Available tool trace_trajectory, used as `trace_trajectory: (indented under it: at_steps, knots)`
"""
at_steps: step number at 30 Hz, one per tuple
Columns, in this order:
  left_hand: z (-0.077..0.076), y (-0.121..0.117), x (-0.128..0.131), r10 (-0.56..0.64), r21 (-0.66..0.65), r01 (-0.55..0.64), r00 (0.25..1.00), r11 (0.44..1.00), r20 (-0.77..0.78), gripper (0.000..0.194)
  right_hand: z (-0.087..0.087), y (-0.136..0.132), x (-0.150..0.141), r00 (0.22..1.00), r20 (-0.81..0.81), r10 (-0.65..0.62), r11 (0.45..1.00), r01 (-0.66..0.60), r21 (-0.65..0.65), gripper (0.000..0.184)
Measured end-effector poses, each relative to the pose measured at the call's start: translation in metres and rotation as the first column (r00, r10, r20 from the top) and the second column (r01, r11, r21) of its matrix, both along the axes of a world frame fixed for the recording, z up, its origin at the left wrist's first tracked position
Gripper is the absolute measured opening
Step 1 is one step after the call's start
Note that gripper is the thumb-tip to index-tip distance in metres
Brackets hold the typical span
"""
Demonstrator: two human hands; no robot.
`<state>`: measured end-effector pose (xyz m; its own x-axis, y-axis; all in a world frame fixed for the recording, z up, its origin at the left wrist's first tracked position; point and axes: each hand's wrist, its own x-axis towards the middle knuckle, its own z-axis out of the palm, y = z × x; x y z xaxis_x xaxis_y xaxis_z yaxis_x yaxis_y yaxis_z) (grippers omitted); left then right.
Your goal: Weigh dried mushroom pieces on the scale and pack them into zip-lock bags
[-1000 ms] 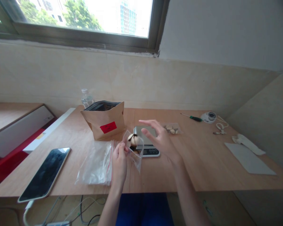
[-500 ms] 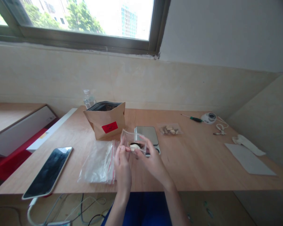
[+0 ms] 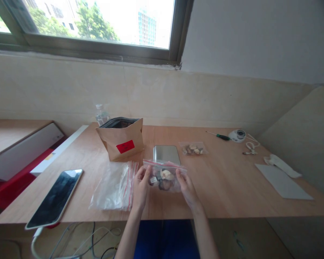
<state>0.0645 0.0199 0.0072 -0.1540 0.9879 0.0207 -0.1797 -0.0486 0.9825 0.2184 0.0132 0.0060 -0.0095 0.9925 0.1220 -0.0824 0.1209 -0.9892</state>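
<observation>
A small clear zip bag (image 3: pixel 166 178) with a red-lined seal hangs between my hands, with pale and dark dried pieces, perhaps mushrooms, inside. My left hand (image 3: pixel 142 183) pinches its left upper side and my right hand (image 3: pixel 187 185) grips its right side. Just behind it lies a small digital scale (image 3: pixel 166 153), its front part hidden by the bag. To the left, a stack of flat zip bags (image 3: pixel 110 187) rests on the table. Behind the stack, a kraft paper pouch (image 3: pixel 121 142) with a red label stands with its mouth open.
Another filled zip bag (image 3: pixel 193 148) lies right of the scale. A phone (image 3: pixel 55 198) on a cable overhangs the table's front left edge. Farther right are a screwdriver (image 3: pixel 223 137), a white dome camera (image 3: pixel 237 135) and a white sheet (image 3: pixel 283 181). A plastic bottle (image 3: pixel 101 115) stands behind the pouch.
The filled zip bag was tilted up and bunched between both hands; now it is spread out with its seal edge across the top. My right hand has moved right, away from the left.
</observation>
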Motion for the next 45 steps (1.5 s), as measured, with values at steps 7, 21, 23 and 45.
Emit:
trace_trajectory:
  at_steps: [7, 21, 23, 45]
  knots:
    - [-0.013, -0.004, 0.004, 0.095, -0.018, -0.095, 0.995, 0.995, -0.022, 0.028, -0.031, 0.008, 0.014, 0.939, 0.063, -0.338, 0.940, 0.340, -0.027, 0.037]
    - [-0.046, 0.006, 0.014, 0.209, 0.006, -0.210, 0.976, 0.978, 0.067, 0.027, -0.054, 0.009, 0.019, 0.804, 0.132, -0.579, 0.815, 0.575, 0.074, 0.042]
    - [-0.046, 0.006, 0.013, 0.186, 0.012, -0.187, 0.980, 0.982, 0.063, 0.027, -0.054, 0.009, 0.018, 0.801, 0.147, -0.580, 0.815, 0.569, 0.109, 0.041]
    - [-0.031, -0.008, -0.005, 0.196, 0.078, -0.188, 0.973, 0.979, -0.121, 0.027, -0.051, 0.001, 0.015, 0.766, 0.077, -0.638, 0.764, 0.617, 0.190, 0.029]
